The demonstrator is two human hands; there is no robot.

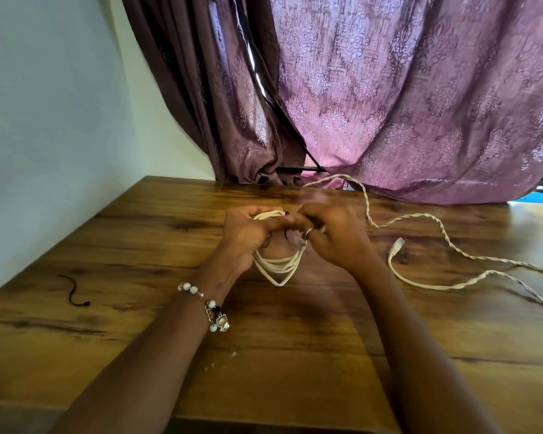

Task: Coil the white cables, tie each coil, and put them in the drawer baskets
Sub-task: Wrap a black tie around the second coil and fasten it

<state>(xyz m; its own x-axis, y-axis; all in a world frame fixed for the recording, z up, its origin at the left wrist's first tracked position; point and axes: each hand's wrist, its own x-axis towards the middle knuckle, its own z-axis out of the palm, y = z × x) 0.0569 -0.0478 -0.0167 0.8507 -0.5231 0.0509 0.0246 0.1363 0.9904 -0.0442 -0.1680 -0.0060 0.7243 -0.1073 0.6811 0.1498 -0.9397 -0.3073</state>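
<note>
Curtains [420, 98]: mauve patterned drapes hung behind the desk, their hems resting on its far edge.
Desk [264, 355]: a dark wood-grain top carried everything; no drawer or basket was in view, so the putting-away had not begun.
Loose cable [445, 236]: a twisted white cable snaked across the right half of the desk, uncoiled, its clear plug [396, 245] lying near the right hand. It looked like the next one to be coiled.
Coiled cable [278, 266]: several white loops were bunched together and held up off the desk at its centre, the lower bend hanging free below the hands.
Left hand [248, 233]: closed around the top of the coil, pinching the loops together; a beaded bracelet [206, 305] sat on the wrist.
Right hand [336, 236]: pressed close against the left, fingers curled at the coil's top, apparently working a dark tie there; the tie itself was too hidden to make out.
Spare tie [72, 292]: a short dark curled strand lay well apart on the left of the desk.
Risk: if the left hand slackened before the tie was snug, the loops would likely spring open, because the cable looked stiff. A loosely cinched tie could slip off the bundle later.
</note>
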